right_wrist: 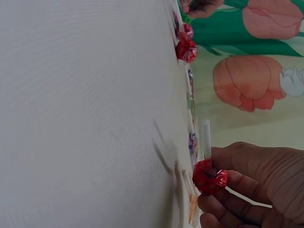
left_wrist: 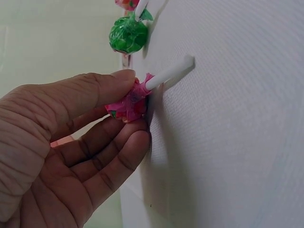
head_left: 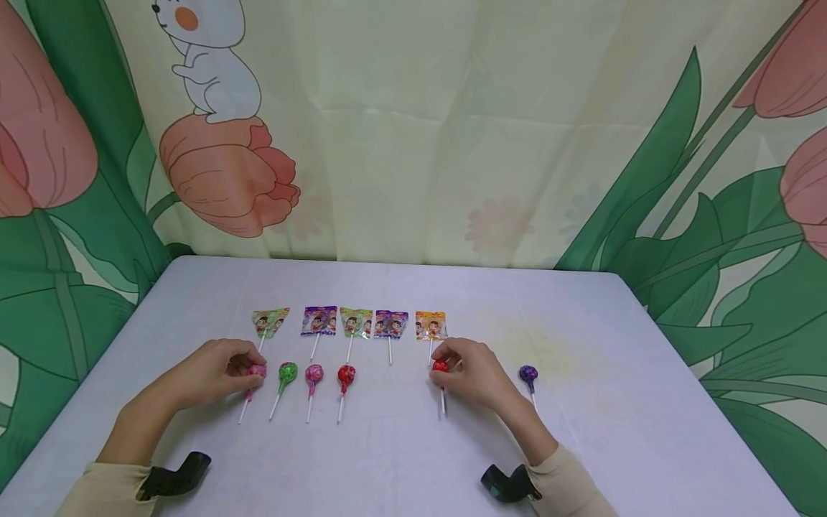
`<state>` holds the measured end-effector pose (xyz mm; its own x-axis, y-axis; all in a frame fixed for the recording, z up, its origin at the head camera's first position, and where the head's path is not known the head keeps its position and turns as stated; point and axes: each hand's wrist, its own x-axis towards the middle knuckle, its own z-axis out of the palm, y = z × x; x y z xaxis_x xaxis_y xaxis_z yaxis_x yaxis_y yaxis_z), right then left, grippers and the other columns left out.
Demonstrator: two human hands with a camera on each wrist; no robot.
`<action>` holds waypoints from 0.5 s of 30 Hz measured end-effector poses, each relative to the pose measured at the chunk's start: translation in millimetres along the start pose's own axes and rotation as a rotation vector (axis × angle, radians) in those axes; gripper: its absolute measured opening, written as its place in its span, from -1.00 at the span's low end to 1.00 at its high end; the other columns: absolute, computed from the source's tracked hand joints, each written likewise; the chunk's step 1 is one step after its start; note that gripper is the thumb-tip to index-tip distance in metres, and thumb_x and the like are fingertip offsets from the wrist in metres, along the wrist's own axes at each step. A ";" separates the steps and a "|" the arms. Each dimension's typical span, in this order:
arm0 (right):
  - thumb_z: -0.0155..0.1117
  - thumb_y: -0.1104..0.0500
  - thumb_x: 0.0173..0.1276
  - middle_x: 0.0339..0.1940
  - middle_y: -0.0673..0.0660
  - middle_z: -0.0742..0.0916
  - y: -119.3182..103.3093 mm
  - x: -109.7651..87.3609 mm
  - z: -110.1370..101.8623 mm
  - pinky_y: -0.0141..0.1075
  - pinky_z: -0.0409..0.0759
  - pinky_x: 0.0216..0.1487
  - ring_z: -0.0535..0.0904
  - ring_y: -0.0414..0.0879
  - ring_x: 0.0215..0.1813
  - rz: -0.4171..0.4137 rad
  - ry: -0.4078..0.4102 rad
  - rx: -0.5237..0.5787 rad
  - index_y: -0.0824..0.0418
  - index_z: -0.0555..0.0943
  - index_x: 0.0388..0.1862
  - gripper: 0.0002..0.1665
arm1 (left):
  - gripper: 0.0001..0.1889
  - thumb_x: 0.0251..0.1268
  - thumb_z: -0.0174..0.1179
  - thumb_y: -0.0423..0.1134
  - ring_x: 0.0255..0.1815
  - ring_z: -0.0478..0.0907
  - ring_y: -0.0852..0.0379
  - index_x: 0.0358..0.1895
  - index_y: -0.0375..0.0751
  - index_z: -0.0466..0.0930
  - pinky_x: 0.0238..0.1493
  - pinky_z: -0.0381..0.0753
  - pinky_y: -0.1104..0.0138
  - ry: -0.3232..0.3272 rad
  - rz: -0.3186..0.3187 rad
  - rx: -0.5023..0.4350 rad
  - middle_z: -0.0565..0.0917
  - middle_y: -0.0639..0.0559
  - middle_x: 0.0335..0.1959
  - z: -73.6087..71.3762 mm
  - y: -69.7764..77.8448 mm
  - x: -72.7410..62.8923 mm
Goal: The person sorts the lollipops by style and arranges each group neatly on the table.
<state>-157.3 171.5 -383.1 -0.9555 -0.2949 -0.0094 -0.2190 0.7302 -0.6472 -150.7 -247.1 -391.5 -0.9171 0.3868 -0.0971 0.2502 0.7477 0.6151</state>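
Note:
My left hand point(head_left: 209, 373) pinches the pink-wrapped head of a lollipop point(left_wrist: 130, 102) between thumb and fingers, at the left end of the front row. Its white stick points down toward me. Beside it lie a green lollipop point(head_left: 287, 373), another pink one point(head_left: 314, 373) and a red one point(head_left: 346, 375). Further right, my right hand point(head_left: 474, 377) grips a red lollipop point(right_wrist: 209, 178) by its round head. In the right wrist view its stick stands off the cloth, with shadows nearby. A purple lollipop point(head_left: 528, 373) lies right of that hand.
Behind is a row of flat-packed lollipops: green point(head_left: 270, 322), purple point(head_left: 319, 320), green point(head_left: 357, 322), purple point(head_left: 390, 324) and orange point(head_left: 431, 325). All lie on a white-covered table point(head_left: 362, 474). A printed curtain point(head_left: 400, 143) hangs behind its far edge.

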 end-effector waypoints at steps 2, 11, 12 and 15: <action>0.54 0.24 0.23 -0.35 -0.08 0.71 -2.5 0.7 1.2 -0.29 0.57 -0.20 0.57 -0.21 -0.30 -0.009 -0.004 -0.002 0.16 0.71 -0.18 -0.80 | -0.80 0.19 0.48 -0.27 -0.31 0.48 0.17 -0.17 -0.20 0.69 -0.30 0.57 0.42 0.002 0.004 0.005 0.60 0.15 -0.39 0.2 -0.3 0.2; 0.54 0.24 0.22 -0.36 -0.08 0.72 -11.5 5.0 8.3 -0.30 0.58 -0.19 0.59 -0.21 -0.30 -0.038 -0.015 -0.001 0.16 0.71 -0.20 -0.80 | -0.81 0.19 0.48 -0.28 -0.32 0.48 0.19 -0.18 -0.19 0.70 -0.29 0.57 0.42 0.010 0.013 0.005 0.60 0.16 -0.39 0.0 -0.7 0.1; 0.54 0.24 0.22 -0.35 -0.07 0.72 -12.4 5.4 9.1 -0.30 0.58 -0.19 0.60 -0.20 -0.29 -0.045 -0.015 0.000 0.16 0.71 -0.19 -0.80 | -0.81 0.19 0.48 -0.27 -0.32 0.49 0.19 -0.17 -0.19 0.70 -0.29 0.57 0.42 0.009 0.012 0.004 0.61 0.16 -0.39 0.0 -0.8 0.1; 0.54 0.25 0.22 -0.33 -0.06 0.73 -15.1 6.8 11.0 -0.30 0.59 -0.17 0.62 -0.18 -0.26 -0.070 -0.019 0.002 0.18 0.71 -0.18 -0.79 | -0.80 0.19 0.48 -0.27 -0.32 0.48 0.19 -0.17 -0.20 0.69 -0.29 0.57 0.42 0.009 0.015 0.005 0.61 0.16 -0.39 0.2 -1.5 0.1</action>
<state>-158.3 151.7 -381.8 -0.9340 -0.3566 0.0212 -0.2842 0.7060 -0.6486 -151.1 -248.1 -392.5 -0.9158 0.3933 -0.0812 0.2654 0.7444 0.6127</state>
